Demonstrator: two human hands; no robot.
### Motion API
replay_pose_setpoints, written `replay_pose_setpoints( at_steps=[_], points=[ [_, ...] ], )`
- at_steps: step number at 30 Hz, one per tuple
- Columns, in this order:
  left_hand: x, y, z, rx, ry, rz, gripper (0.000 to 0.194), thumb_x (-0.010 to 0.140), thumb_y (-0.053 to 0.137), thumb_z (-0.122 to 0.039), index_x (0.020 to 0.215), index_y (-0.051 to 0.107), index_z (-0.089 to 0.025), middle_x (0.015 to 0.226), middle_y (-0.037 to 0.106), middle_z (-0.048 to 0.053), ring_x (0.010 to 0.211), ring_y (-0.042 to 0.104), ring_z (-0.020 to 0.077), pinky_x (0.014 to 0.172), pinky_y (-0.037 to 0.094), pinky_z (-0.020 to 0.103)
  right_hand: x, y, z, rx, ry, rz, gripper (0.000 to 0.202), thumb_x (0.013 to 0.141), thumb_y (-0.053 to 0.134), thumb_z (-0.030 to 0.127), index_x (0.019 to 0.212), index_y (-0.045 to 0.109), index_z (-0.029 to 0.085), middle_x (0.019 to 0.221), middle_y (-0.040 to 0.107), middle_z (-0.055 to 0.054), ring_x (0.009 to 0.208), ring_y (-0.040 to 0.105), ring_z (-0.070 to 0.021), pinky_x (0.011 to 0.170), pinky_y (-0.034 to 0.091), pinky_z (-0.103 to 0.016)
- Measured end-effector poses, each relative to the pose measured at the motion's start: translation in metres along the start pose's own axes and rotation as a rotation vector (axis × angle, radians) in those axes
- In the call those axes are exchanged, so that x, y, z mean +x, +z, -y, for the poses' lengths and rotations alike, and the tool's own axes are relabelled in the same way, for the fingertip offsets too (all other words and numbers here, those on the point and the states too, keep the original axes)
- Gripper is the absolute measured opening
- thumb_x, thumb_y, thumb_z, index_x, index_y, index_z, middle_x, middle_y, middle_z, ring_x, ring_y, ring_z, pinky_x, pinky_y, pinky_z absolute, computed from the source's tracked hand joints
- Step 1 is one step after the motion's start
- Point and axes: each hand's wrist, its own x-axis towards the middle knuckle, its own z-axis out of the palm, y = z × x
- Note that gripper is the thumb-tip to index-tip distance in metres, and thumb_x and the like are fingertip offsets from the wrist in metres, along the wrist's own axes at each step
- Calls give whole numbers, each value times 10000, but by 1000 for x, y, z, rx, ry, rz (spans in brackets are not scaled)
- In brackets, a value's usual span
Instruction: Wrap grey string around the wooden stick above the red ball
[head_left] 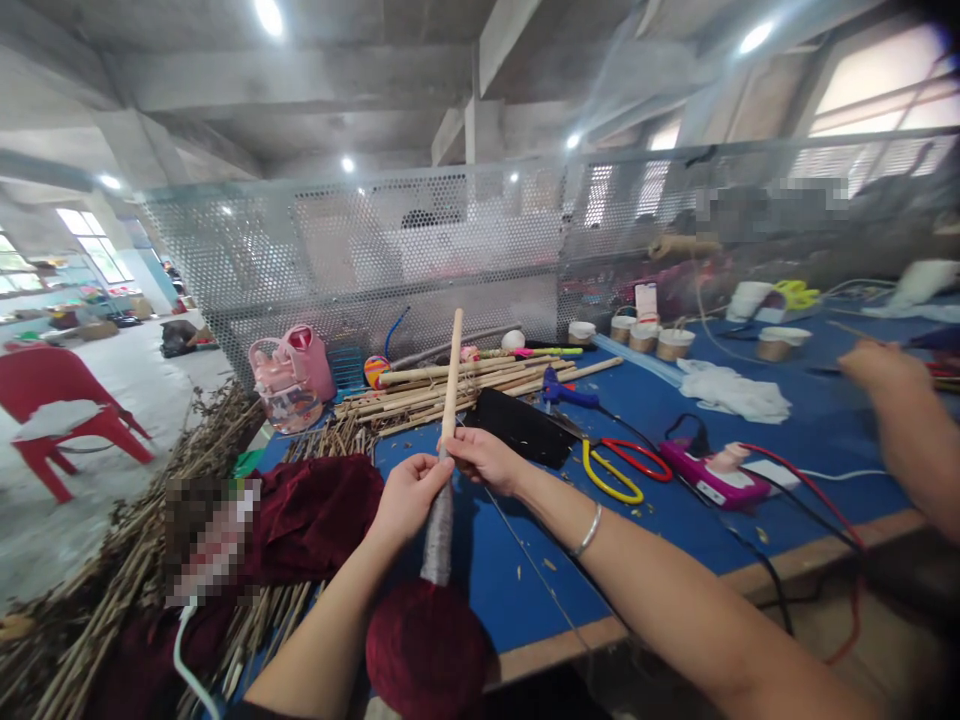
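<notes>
A pale wooden stick (pixel 453 375) stands nearly upright in front of me, its lower part wrapped in grey material (pixel 438 535) down to a round dark-red fabric ball (pixel 426 650). My left hand (pixel 409 495) closes round the stick where the wrapping ends. Just above and to the right, my right hand (pixel 484 458), with a silver bracelet on the wrist, pinches the stick with thumb and fingers. A thin strand (pixel 536 568) runs from near my right hand down toward the table's front edge.
On the blue table (pixel 517 600) lie wooden sticks (pixel 409 397), a black sheet (pixel 521 428), scissors with yellow and red handles (pixel 615 480), a blue glue gun (pixel 570 392) and a purple power strip (pixel 712 475). Dark-red cloth (pixel 322 515) is at left. Another person's hand (pixel 874 365) reaches in at right.
</notes>
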Motion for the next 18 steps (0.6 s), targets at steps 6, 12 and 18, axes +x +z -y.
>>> replay_pose_setpoints(
  at_steps=[6, 12, 18],
  points=[
    [-4, 3, -1, -145, 2, 56, 342, 701, 577, -499, 678, 542, -159, 501, 540, -30, 365, 384, 60, 382, 278, 190, -3, 3, 8, 36, -14, 50, 374, 719, 600, 485, 840, 503, 144, 444, 285, 107, 349, 176, -24, 329, 107, -168],
    [-5, 2, -3, -118, 19, 64, 329, 675, 625, -467, 713, 537, -152, 520, 528, -41, 393, 396, 53, 408, 287, 181, -2, 2, 7, -8, -43, 11, 388, 693, 622, 498, 754, 482, 142, 422, 316, 100, 336, 203, -21, 329, 109, -179],
    [-5, 0, -7, -18, 24, 27, 349, 620, 676, -457, 619, 503, -153, 443, 484, -58, 360, 386, 55, 387, 276, 186, -2, 3, 8, 10, -32, -11, 398, 681, 632, 499, 789, 504, 138, 424, 304, 104, 340, 190, -21, 334, 108, -179]
  ],
)
